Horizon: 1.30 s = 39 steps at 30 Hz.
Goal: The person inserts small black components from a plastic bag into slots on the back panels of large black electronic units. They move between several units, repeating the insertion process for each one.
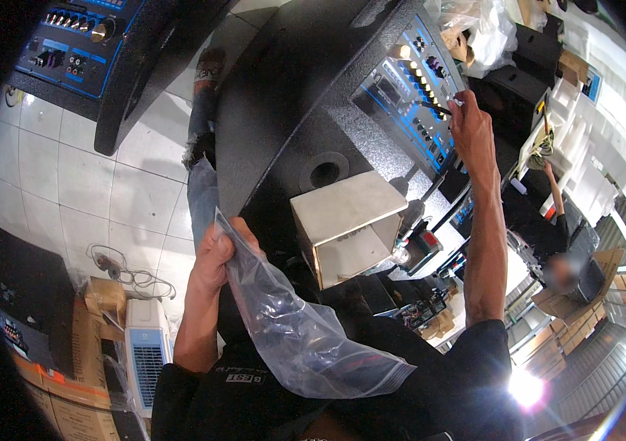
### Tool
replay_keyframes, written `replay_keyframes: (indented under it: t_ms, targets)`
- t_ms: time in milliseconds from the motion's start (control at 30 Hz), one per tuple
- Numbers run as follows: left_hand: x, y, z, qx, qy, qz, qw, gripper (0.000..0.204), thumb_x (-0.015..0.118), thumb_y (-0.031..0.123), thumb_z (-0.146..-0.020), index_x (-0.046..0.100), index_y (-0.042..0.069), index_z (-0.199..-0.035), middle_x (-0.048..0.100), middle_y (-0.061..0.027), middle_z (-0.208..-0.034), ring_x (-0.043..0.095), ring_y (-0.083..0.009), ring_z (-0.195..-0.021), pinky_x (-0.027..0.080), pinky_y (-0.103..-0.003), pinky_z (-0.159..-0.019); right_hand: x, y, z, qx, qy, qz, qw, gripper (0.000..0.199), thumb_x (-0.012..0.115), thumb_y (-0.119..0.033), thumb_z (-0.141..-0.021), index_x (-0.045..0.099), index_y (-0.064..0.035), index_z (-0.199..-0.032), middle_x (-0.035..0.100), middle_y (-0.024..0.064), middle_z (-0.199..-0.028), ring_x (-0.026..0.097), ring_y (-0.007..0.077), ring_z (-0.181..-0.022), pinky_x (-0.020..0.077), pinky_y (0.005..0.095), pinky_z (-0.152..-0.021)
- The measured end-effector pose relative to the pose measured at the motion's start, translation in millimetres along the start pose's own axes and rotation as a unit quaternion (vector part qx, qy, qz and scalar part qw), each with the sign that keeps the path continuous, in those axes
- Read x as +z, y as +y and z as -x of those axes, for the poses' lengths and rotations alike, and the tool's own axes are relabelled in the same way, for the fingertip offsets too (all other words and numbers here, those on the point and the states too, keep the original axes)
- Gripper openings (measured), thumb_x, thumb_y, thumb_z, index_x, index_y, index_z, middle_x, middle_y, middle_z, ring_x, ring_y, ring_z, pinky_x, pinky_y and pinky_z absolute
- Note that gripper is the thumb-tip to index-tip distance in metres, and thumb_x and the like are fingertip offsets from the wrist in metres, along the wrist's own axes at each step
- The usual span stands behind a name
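My left hand (217, 253) is closed on one end of a clear plastic bag (302, 342), which hangs crumpled across the front of my dark shirt. With bent fingers, my right hand (472, 121) pinches a thin dark rod (434, 108) over the blue-edged control panel (401, 88). Whether the rod's tip touches the panel I cannot tell. That panel, with rows of knobs and sockets, is set in a large black speaker cabinet (272, 140). Between my arms, an open pale cardboard box (346, 206) stands by the cabinet's round port (324, 173).
Another black cabinet with a similar panel (70, 48) stands at the upper left. A white air cooler (144, 353), cartons (70, 419) and a loose cable (140, 279) are at lower left on the tiled floor (137, 184). Another person (548, 231) works at right near stacked boxes.
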<state>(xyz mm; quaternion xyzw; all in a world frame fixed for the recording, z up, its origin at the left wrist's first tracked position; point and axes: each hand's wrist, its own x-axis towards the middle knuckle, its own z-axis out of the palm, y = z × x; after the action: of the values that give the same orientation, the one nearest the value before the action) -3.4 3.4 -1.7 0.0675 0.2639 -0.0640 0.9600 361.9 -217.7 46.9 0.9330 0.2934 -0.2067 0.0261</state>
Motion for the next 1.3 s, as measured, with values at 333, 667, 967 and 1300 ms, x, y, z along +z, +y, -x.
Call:
replay_keyframes:
  t_ms: [333, 667, 967, 1300]
  targets:
    - [1.4, 0.3, 2.0, -0.01, 0.024, -0.003, 1.0, 0.045, 0.062, 0.047, -0.082, 0.056, 0.003, -0.086, 0.064, -0.0085, -0.075, 0.064, -0.0146, -0.067, 0.051, -0.025, -0.061, -1.5, -0.5, -1.6, -0.005, -0.011, -0.036, 0.999, 0.023, 0.057, -0.009, -0.087, 0.046, 0.0, -0.105, 0.057, 0.0151, -0.071, 0.056, 0.0201, -0.06, 0.0441, 0.0333, -0.056]
    - [3.9, 2.4, 0.2, -0.009, 0.027, -0.013, 1.0, 0.045, 0.063, 0.048, -0.081, 0.058, 0.004, -0.081, 0.063, -0.0074, -0.071, 0.064, -0.0145, -0.064, 0.052, -0.025, -0.059, 3.3, 2.7, -1.2, -0.047, 0.025, -0.051, 0.997, 0.016, 0.058, -0.009, -0.086, 0.051, 0.0004, -0.097, 0.057, 0.0134, -0.064, 0.054, 0.0186, -0.056, 0.042, 0.0317, -0.053]
    - [3.6, 1.3, 1.8, -0.005, 0.032, -0.01, 0.999, 0.045, 0.064, 0.047, -0.08, 0.057, 0.003, -0.084, 0.064, -0.0079, -0.074, 0.064, -0.0139, -0.066, 0.051, -0.024, -0.062, 2.9, 4.6, -7.3, 0.012, -0.013, -0.006, 1.0, 0.015, 0.058, -0.009, -0.085, 0.053, 0.0004, -0.096, 0.057, 0.0133, -0.061, 0.052, 0.0194, -0.051, 0.0402, 0.0323, -0.051]
    - [5.0, 2.5, 1.6, -0.009, 0.038, -0.009, 0.999, 0.045, 0.064, 0.048, -0.079, 0.058, 0.004, -0.084, 0.063, -0.0067, -0.073, 0.062, -0.0126, -0.065, 0.05, -0.023, -0.06, -0.5, 3.4, -9.8, 0.023, -0.061, 0.002, 0.998, 0.021, 0.06, -0.013, -0.084, 0.056, 0.0, -0.1, 0.058, 0.0124, -0.061, 0.058, 0.0216, -0.054, 0.0428, 0.0338, -0.053]
